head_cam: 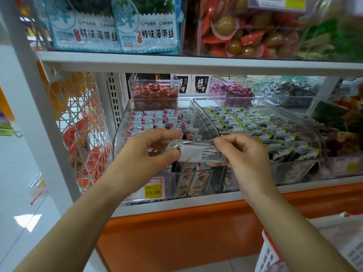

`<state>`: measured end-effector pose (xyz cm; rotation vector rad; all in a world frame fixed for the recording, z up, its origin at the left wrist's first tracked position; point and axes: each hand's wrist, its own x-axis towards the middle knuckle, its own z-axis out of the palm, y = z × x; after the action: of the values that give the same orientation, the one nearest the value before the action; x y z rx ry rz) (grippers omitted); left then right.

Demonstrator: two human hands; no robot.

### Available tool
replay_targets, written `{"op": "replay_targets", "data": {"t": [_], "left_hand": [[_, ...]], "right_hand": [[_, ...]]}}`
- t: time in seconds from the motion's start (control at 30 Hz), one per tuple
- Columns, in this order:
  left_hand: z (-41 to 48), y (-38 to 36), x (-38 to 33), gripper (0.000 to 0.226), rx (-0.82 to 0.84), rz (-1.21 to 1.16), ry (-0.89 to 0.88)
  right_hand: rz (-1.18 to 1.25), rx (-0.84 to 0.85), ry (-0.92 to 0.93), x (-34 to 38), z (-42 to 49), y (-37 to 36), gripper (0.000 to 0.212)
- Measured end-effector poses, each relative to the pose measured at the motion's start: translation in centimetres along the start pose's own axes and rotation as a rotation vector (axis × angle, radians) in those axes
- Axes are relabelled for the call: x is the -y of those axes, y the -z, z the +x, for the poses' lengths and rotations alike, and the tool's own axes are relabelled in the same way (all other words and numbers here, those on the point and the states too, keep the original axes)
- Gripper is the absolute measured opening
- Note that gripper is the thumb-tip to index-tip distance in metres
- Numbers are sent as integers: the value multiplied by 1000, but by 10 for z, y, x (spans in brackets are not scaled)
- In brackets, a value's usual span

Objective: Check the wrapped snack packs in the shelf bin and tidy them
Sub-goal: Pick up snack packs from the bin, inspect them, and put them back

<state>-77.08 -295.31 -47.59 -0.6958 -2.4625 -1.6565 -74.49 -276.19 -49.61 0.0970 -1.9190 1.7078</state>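
**Inspector:** Head view. Report the hands.

**Assistant:** Both forearms reach up from the lower edge to mid-frame. The left hand (145, 152) has its grip closed on the left end of one snack pack (204, 152), thumb below and fingers curled over. The right hand (243, 154) pinches the right end the same way. The pack lies level between them, its printed side facing the camera, just in front of the shelf bin (125, 118).

**Inspector:** Containers?

**Assistant:** That clear bin, centre-left, holds rows of white wrapped packs (157, 118) with red dots. Touching its right side is a second clear bin (306, 108) of black, white and yellow packs. Behind them stands a smaller clear box (155, 93) of red sweets. A yellow price tag (153, 190) reading 15.80 sits at the bin's front, below the left hand.

**Inspector:** Edges and room?

**Assistant:** A white shelf board (196, 63) runs above, leaving an open gap over the bin rims. A wire basket (84, 122) hangs just left of the bin. An orange panel (186, 232) lies below the shelf lip.
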Motion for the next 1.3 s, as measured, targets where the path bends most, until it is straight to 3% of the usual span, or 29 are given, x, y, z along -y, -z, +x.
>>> {"op": "replay_targets", "data": {"t": [0.13,0.3,0.57,0.73,0.93,1.1,1.2,1.3], "left_hand": [[-2,-2,-2,24,17,-8,36],[1,-1,-3,12,9,-43,48],[2,8,1,24,12,60,11],[0,7,0,33,32,58,17],[1,5,0,17,46,85,6],[2,4,-1,16,53,92,-27],[5,3,4,12,-17,112,-28],[9,2,10,16,-163,89,-25]], "right_hand": [[-162,26,92,1,-2,-1,16],[-154,97,120,3,-5,-4,16],[-156,135,119,3,-5,-5,14],[-141,64,95,-3,-7,-7,10],[109,197,-186,0,1,0,23],[135,278,-258,-1,7,6,21],[169,247,-242,-5,6,4,16],[203,272,-177,-5,2,-4,30]]}}
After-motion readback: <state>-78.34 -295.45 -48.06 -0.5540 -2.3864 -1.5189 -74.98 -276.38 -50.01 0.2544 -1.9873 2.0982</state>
